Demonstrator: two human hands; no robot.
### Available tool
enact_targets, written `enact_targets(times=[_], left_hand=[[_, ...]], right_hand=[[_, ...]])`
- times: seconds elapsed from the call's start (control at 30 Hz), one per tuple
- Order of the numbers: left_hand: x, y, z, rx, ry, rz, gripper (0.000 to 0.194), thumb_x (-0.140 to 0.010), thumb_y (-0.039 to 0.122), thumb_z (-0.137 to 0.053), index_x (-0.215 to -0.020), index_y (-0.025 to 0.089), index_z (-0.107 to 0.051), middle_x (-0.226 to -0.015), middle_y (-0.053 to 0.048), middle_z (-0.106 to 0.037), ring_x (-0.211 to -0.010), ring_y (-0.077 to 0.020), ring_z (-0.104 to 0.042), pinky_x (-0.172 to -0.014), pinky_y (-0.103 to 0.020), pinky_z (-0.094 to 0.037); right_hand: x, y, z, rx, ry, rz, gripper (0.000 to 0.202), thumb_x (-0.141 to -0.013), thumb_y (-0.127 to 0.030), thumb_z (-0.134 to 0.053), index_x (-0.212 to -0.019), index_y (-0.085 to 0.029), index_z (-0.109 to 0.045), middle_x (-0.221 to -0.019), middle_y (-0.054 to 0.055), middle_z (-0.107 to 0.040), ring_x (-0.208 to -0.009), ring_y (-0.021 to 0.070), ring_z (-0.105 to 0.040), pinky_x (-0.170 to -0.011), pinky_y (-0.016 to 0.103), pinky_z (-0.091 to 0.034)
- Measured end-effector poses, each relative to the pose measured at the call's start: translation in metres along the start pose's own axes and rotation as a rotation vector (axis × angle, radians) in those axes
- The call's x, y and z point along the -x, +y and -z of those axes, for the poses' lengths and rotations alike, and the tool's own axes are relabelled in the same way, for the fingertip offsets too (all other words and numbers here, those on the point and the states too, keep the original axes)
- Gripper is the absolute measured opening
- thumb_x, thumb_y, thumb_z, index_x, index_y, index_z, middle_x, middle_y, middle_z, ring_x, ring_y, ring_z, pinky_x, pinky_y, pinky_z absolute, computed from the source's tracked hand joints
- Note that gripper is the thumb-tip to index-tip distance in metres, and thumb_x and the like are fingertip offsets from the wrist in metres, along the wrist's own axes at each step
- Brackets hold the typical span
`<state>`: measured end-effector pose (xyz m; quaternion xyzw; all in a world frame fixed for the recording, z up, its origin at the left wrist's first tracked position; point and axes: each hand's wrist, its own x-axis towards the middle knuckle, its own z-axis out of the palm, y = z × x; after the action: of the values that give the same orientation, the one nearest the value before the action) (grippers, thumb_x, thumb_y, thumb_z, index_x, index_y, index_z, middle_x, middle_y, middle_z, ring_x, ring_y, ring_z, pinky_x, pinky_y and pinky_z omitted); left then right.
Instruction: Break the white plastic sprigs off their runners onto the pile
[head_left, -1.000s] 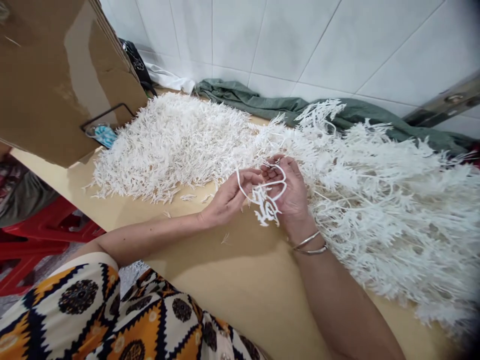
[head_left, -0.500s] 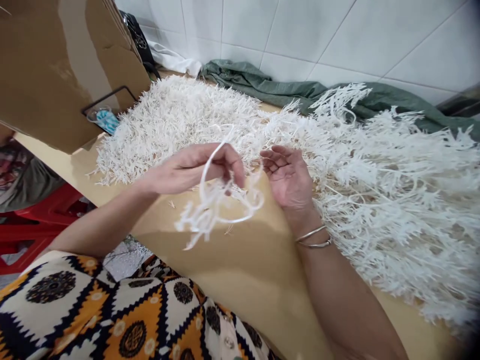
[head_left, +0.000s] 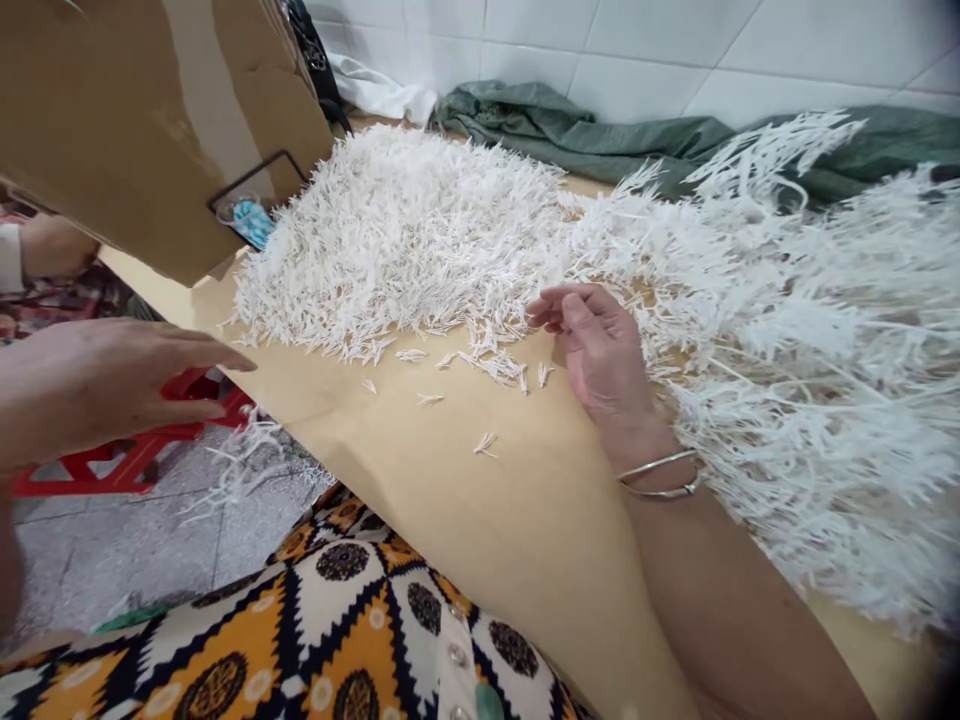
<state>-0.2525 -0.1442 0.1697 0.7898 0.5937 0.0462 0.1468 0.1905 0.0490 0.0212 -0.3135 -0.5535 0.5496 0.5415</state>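
Observation:
My left hand (head_left: 112, 385) is over the table's left edge, its fingers stretched out and nothing held in them. Just beyond its fingertips, low down, is a white branching plastic stem (head_left: 251, 455); whether it is falling or lying on the floor I cannot tell. Above the table, my right hand (head_left: 604, 345) has loosely bent fingers, with the thumb apart from their tips and nothing visible between. It is by the front edge of a heap of short white sprigs (head_left: 405, 230). Several loose sprigs (head_left: 487, 445) are scattered before it. Longer white branched stems (head_left: 817, 400) spread to its right.
A brown cardboard box (head_left: 150, 120) stands on the table (head_left: 420, 500) at back left. Green cloth (head_left: 555, 130) runs along the tiled wall. A red stool (head_left: 135, 455) is below the left edge, and another person's arm (head_left: 56, 245) shows behind the box.
My left hand has swung left, away from my right hand, and let go of the white stem. Loose sprigs now show on the table. The view has shifted slightly.

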Motion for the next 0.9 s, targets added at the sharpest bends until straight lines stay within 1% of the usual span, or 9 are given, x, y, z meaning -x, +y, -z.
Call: enact_targets(times=[0.07, 0.17, 0.23, 0.3, 0.37, 0.47, 0.63, 0.8, 0.9], left_hand=[[-0.033, 0.049, -0.014, -0.182, -0.062, -0.048, 0.044, -0.100, 0.057, -0.061, -0.136, 0.033, -0.072, -0.132, 0.010, -0.074, -0.110, -0.0131, -0.074, -0.110, -0.026, -0.055], [-0.084, 0.123, -0.069, -0.055, -0.252, -0.444, 0.051, -0.105, 0.037, -0.058, -0.156, 0.036, -0.054, -0.162, 0.005, -0.058, -0.150, -0.0180, -0.055, -0.128, -0.037, -0.045], [-0.108, 0.155, -0.116, -0.001, -0.256, -0.683, 0.063, -0.103, 0.037, -0.061, -0.163, 0.037, -0.043, -0.173, 0.002, -0.041, -0.165, -0.0222, -0.035, -0.139, -0.047, -0.028], [-0.127, 0.169, -0.155, 0.019, -0.223, -0.844, 0.064, -0.106, 0.050, -0.053, -0.166, 0.035, -0.039, -0.177, 0.001, -0.030, -0.168, -0.0218, -0.025, -0.141, -0.049, -0.016], [-0.149, 0.171, -0.176, -0.008, -0.205, -0.897, 0.064, -0.107, 0.058, -0.045, -0.166, 0.036, -0.037, -0.179, 0.003, -0.025, -0.170, -0.0216, -0.018, -0.142, -0.052, -0.006], [-0.194, 0.162, -0.178, -0.068, -0.132, -0.788, 0.064, -0.106, 0.060, -0.047, -0.166, 0.041, -0.036, -0.180, 0.005, -0.021, -0.171, -0.0225, -0.014, -0.141, -0.054, 0.000], [-0.267, 0.134, -0.163, -0.089, 0.047, -0.643, 0.051, -0.111, 0.043, -0.043, -0.159, 0.030, -0.050, -0.173, -0.005, -0.041, -0.165, -0.0274, -0.033, -0.138, -0.059, -0.020], [-0.287, 0.119, -0.167, -0.002, 0.234, -0.631, 0.043, -0.110, 0.038, -0.048, -0.148, 0.024, -0.061, -0.163, -0.009, -0.056, -0.157, -0.0257, -0.048, -0.134, -0.054, -0.035], [-0.285, 0.118, -0.171, 0.027, 0.295, -0.585, 0.038, -0.110, 0.034, -0.049, -0.143, 0.022, -0.065, -0.156, -0.009, -0.063, -0.153, -0.0254, -0.053, -0.130, -0.052, -0.042]], right_hand=[[0.002, 0.004, -0.002, 0.119, 0.020, 0.042, 0.022, -0.096, -0.048, -0.071, -0.102, -0.027, -0.076, -0.094, 0.001, -0.079, -0.083, 0.0168, -0.072, -0.086, 0.038, -0.057], [0.004, 0.010, 0.001, 0.431, 0.129, 0.157, 0.025, -0.100, -0.048, -0.064, -0.106, -0.026, -0.074, -0.103, 0.004, -0.077, -0.097, 0.0200, -0.072, -0.094, 0.042, -0.056], [0.003, 0.013, 0.005, 0.606, 0.182, 0.252, 0.029, -0.104, -0.048, -0.057, -0.108, -0.024, -0.073, -0.109, 0.007, -0.076, -0.105, 0.0222, -0.070, -0.100, 0.045, -0.055], [0.001, 0.014, 0.010, 0.695, 0.203, 0.315, 0.033, -0.107, -0.047, -0.050, -0.109, -0.023, -0.072, -0.110, 0.008, -0.075, -0.109, 0.0234, -0.069, -0.103, 0.047, -0.054], [-0.001, 0.013, 0.015, 0.733, 0.232, 0.337, 0.034, -0.109, -0.045, -0.047, -0.110, -0.022, -0.072, -0.111, 0.009, -0.075, -0.109, 0.0235, -0.069, -0.104, 0.047, -0.053], [-0.004, 0.013, 0.021, 0.760, 0.295, 0.336, 0.034, -0.109, -0.045, -0.046, -0.109, -0.022, -0.071, -0.112, 0.009, -0.075, -0.109, 0.0236, -0.069, -0.104, 0.047, -0.053], [-0.008, 0.016, 0.029, 0.781, 0.368, 0.324, 0.030, -0.108, -0.040, -0.047, -0.110, -0.021, -0.071, -0.112, 0.010, -0.076, -0.111, 0.0239, -0.070, -0.105, 0.048, -0.054], [-0.007, 0.024, 0.030, 0.949, 0.337, 0.356, 0.023, -0.102, -0.031, -0.054, -0.114, -0.020, -0.070, -0.119, 0.013, -0.075, -0.120, 0.0265, -0.068, -0.111, 0.051, -0.053], [-0.003, 0.030, 0.027, 1.143, 0.316, 0.267, 0.036, -0.097, -0.031, -0.061, -0.130, -0.017, -0.066, -0.140, 0.020, -0.067, -0.138, 0.0341, -0.058, -0.120, 0.061, -0.044]])
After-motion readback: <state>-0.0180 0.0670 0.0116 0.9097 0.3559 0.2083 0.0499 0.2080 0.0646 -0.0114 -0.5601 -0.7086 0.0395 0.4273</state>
